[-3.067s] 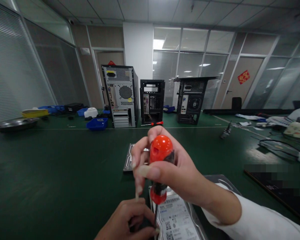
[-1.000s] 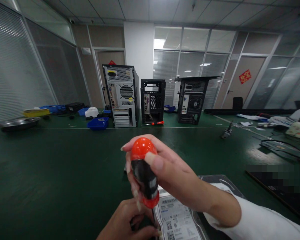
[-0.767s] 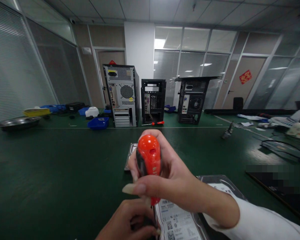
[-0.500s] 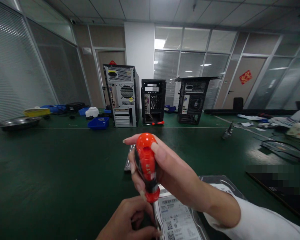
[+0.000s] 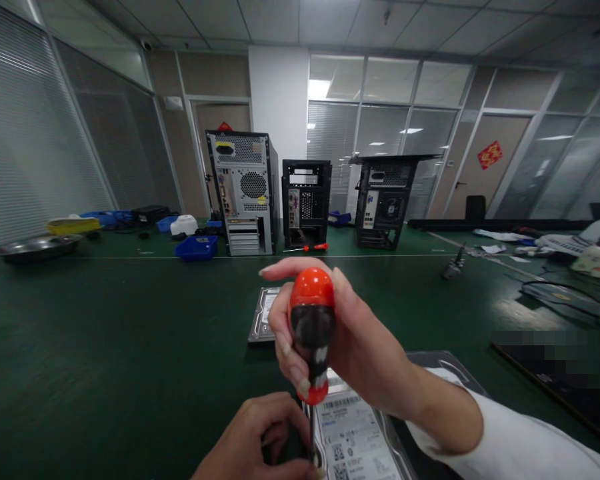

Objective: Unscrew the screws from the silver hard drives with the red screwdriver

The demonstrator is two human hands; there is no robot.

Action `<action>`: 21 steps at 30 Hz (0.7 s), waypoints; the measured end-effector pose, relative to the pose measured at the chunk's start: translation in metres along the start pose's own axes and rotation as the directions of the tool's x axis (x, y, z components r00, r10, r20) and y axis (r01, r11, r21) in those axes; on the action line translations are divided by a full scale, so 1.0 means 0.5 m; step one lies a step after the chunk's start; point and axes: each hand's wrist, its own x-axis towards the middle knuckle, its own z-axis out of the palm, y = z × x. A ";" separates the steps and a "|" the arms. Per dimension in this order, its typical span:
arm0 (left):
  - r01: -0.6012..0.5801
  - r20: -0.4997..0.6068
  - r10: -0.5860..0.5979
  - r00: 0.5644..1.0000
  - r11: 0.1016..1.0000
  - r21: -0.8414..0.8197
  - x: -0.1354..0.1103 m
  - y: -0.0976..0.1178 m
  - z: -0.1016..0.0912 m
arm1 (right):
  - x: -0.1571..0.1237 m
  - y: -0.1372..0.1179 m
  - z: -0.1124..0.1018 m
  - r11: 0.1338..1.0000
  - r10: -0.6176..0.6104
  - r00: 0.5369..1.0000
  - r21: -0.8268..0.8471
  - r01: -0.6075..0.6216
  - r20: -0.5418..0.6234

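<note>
My right hand (image 5: 357,333) is wrapped round the red and black handle of a screwdriver (image 5: 313,333), held upright with its shaft pointing down. The shaft runs to the left edge of a hard drive (image 5: 353,427) that lies label up in front of me. My left hand (image 5: 265,433) is closed, its thumb and finger curled around the lower shaft at the drive's edge. What these fingers pinch at the tip is hidden. Behind my right hand lies a second hard drive (image 5: 263,317), partly covered. Another drive-like unit (image 5: 445,363) sits under my right forearm.
Three computer cases (image 5: 253,193) stand at the back of the green table (image 5: 130,333). Before the middle one lies another screwdriver (image 5: 315,247). A blue tray (image 5: 197,247) and a metal dish (image 5: 37,247) are to the left; cables (image 5: 560,293) and a dark flat panel (image 5: 555,380) to the right.
My right hand has shifted slightly right and turned the screwdriver handle, so its black side now faces me. My left hand and the front drive stay in place.
</note>
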 end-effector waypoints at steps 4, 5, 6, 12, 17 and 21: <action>-0.028 0.000 0.028 1.000 0.999 -0.021 0.001 -0.003 0.000 | 0.003 -0.003 0.000 1.000 0.025 0.999 -0.008 -0.025 0.020; -0.036 0.007 0.036 0.999 0.999 -0.029 0.001 -0.004 0.000 | 0.003 -0.004 0.000 1.000 0.025 1.000 -0.004 -0.025 0.013; -0.037 0.011 0.038 0.999 0.999 -0.035 0.000 -0.004 0.000 | 0.003 -0.003 0.000 1.000 0.017 1.000 0.004 -0.017 0.005; -0.042 -0.002 0.042 0.999 0.999 -0.016 -0.006 -0.009 0.004 | 0.002 0.003 -0.003 1.000 -0.001 1.000 -0.007 0.001 -0.026; -0.001 0.003 0.001 1.000 1.000 -0.004 -0.003 -0.003 0.003 | 0.002 -0.003 -0.006 1.000 -0.008 1.000 -0.021 0.008 0.009; -0.007 0.015 0.007 1.000 1.000 0.002 0.001 -0.003 -0.002 | 0.004 -0.005 -0.004 1.000 0.016 0.999 -0.012 -0.016 0.041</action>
